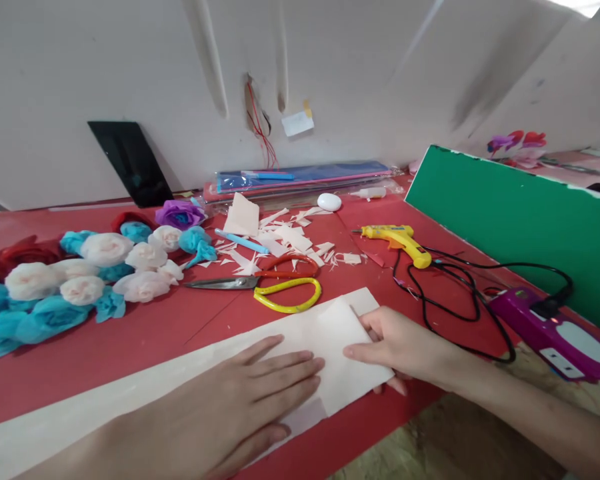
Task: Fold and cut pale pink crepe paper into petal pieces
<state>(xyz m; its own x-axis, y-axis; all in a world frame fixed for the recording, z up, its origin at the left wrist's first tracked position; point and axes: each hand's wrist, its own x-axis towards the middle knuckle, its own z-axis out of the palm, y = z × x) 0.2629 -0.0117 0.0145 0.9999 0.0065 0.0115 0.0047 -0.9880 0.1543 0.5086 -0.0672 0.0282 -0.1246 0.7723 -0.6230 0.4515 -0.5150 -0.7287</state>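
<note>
A long white paper strip runs from the lower left across the red tabletop, its right end folded over on itself. My left hand lies flat on the strip with fingers stretched out toward the fold. At the right end, my right hand pinches the folded white paper, thumb on top and fingers underneath. Just beyond the paper lie scissors with one yellow and one red handle, blades pointing left. Pale paper scraps and a light-blue pen are behind the scissors.
Blue, white, red and purple fabric-like flowers cover the left side. A yellow glue gun lies at right, its black cable leading to a purple power strip. A green board leans behind. A black phone-like slab rests against the wall.
</note>
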